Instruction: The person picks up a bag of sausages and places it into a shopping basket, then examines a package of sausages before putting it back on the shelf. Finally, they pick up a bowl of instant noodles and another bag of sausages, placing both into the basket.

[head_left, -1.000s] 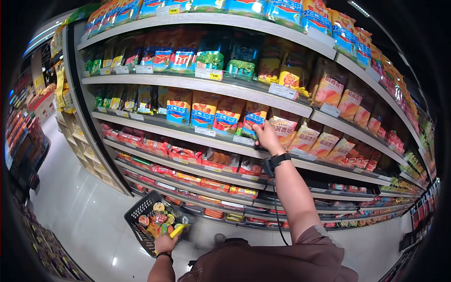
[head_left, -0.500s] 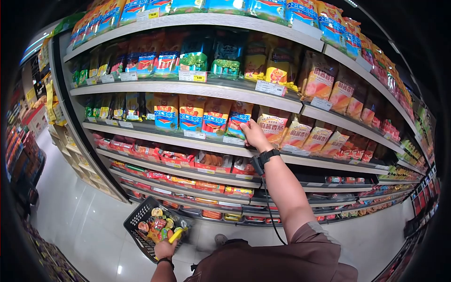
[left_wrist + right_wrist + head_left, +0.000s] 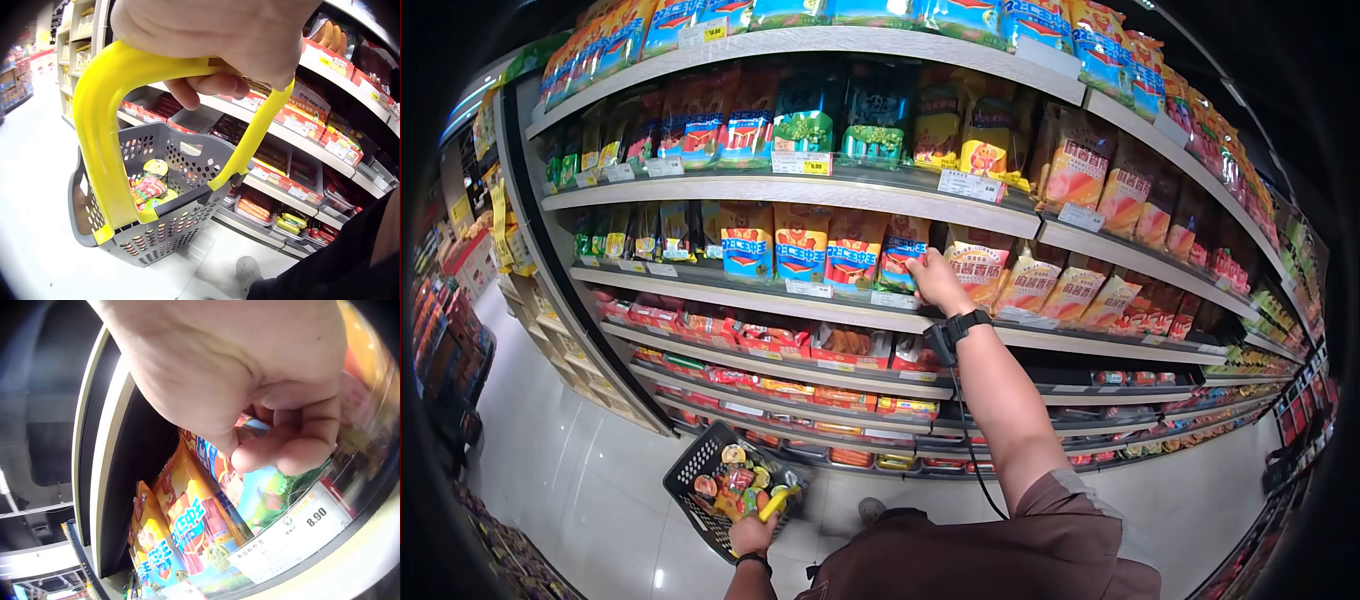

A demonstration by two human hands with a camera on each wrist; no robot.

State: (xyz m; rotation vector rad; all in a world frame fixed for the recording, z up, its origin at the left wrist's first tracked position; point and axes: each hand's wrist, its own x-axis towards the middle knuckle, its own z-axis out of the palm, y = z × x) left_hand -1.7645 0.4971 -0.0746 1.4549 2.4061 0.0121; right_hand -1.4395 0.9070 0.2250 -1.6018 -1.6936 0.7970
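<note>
My right hand (image 3: 940, 282) reaches to a middle shelf and pinches the front of a blue, orange and red sausage packet (image 3: 903, 252), which stands upright at the end of its row. In the right wrist view, the thumb and curled fingers (image 3: 294, 450) press at this packet (image 3: 265, 490), just above a white price tag (image 3: 306, 519) reading 8.90. Low at the left, my left hand (image 3: 750, 533) grips the yellow handle (image 3: 100, 137) of a dark grey shopping basket (image 3: 165, 140). Several colourful packaged foods (image 3: 150, 187) lie inside it.
Matching sausage packets (image 3: 800, 248) stand to the left, beige and pink packets (image 3: 1030, 282) to the right. A shelf board (image 3: 800, 190) runs above the right hand. A cable (image 3: 970, 420) hangs from the right wrist. Pale floor tiles (image 3: 580, 480) lie below.
The shelves have shifted left in the head view as the camera turned. My right hand stays at the same packet, and the left hand keeps hold of the basket handle.
</note>
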